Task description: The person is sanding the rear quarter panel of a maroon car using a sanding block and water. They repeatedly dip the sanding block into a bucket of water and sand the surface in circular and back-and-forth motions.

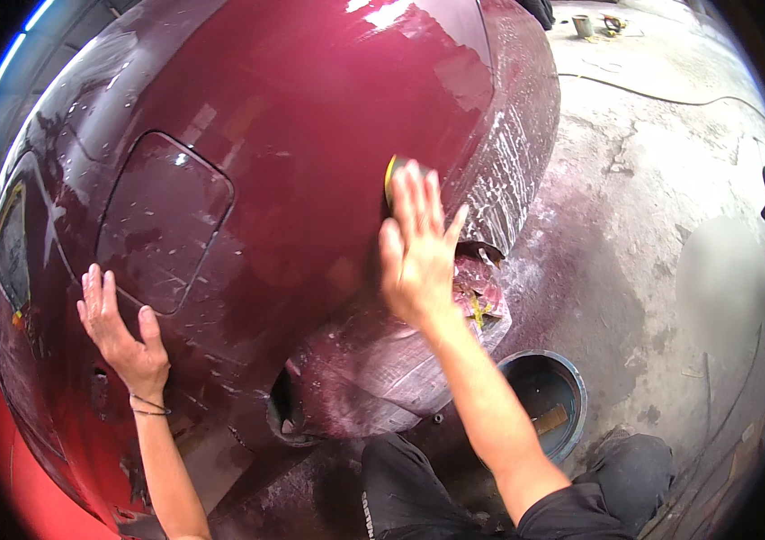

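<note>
A wet, dark red car body panel curves across the view, with milky streaks along its right edge. My right hand lies over a black, yellow-edged sanding pad, pressing it to the paint with long, stretched fingers. Most of the pad is hidden beneath that hand. My left hand, a dark cord at its wrist, rests with fingers spread on the body by the lower left corner of the closed fuel flap.
Below the panel, masking film covers the wheel area. A dark round bucket with water and a brownish block stands on the stained concrete floor. A hose crosses the floor, and a small pot stands farther off.
</note>
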A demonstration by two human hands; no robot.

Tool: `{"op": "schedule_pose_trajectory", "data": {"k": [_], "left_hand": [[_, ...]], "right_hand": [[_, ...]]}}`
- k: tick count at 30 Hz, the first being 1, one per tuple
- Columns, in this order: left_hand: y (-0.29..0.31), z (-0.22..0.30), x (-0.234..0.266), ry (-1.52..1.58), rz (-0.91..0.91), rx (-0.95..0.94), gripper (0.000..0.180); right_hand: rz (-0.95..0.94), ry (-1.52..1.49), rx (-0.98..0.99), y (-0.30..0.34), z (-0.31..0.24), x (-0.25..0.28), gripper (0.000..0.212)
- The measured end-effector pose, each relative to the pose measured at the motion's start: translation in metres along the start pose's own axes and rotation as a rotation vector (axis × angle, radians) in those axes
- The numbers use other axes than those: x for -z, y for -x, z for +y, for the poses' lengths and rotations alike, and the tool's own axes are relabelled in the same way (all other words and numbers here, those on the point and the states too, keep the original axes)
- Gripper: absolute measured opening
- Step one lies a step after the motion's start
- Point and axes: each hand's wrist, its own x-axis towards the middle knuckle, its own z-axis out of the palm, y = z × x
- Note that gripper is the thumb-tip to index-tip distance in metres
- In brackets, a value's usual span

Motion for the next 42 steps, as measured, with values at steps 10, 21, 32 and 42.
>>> {"op": "schedule_pose_trajectory", "data": {"k": [10, 21, 32, 42], "left_hand": [[0.007, -0.003, 0.002, -0.013, -0.012, 0.014, 0.062], [0.045, 0.149, 0.002, 0.904, -0.021, 0.027, 0.048], [0.171, 0.481, -0.047, 2.439, -0.677, 2.096, 0.068], [0.257, 0.615, -0.049, 1.189, -1.485, 0.066, 0.042]], "right_hand": [[-0.007, -0.082, -0.030, -0.017, 0.010, -0.001, 0.067], [-0.194, -0.128, -0.220, -0.112, 0.109, 0.089, 0.059], [-0.970, -0.126, -1.071, 0.171, 0.116, 0.134, 0.092], [-0.768, 0.220, -0.649, 0.115, 0.156, 0.128, 0.047]]}}
